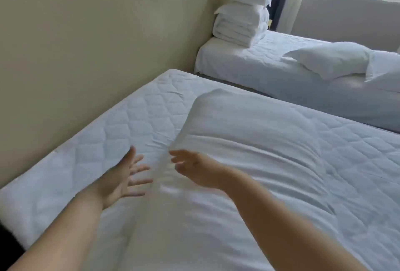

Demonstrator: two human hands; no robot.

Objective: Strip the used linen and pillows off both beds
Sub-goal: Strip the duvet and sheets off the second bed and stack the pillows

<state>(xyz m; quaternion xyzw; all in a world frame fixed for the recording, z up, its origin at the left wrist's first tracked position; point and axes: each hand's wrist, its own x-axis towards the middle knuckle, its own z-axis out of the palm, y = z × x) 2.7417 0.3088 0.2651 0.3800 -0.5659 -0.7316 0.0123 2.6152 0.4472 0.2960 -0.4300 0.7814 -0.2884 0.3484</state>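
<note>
**Pillow: handling.** The pillow (244,140) is white, motion-blurred, and occupies the centre of the frame on or just above the near bed (129,114); whether it rests on the quilted mattress cannot be told. Judged from its rounded, creased form, it is light, soft and easily compressed, with a cloth cover that is neither slippery nor fragile. Recommended hold: grip one short end, or both long edges, bunching the cover so that the filling does not sag.

**Orientation.** The long axis runs from the upper centre of the frame down to the lower centre-left. The far short end points toward the far bed (259,69).

**Hands.** The left hand (120,176) is spread, with its fingers splayed, at the left of the pillow's near portion and holds nothing. The right hand (194,170) has loosely extended fingers at the pillow's left edge; blur hides whether they touch it.

**Surroundings.** A stack of folded linen and pillows (238,30) stands at the far bed's head, at upper centre. A loose pillow (329,58) lies on that bed, at upper right. A beige wall panel (86,43) fills the upper left.
</note>
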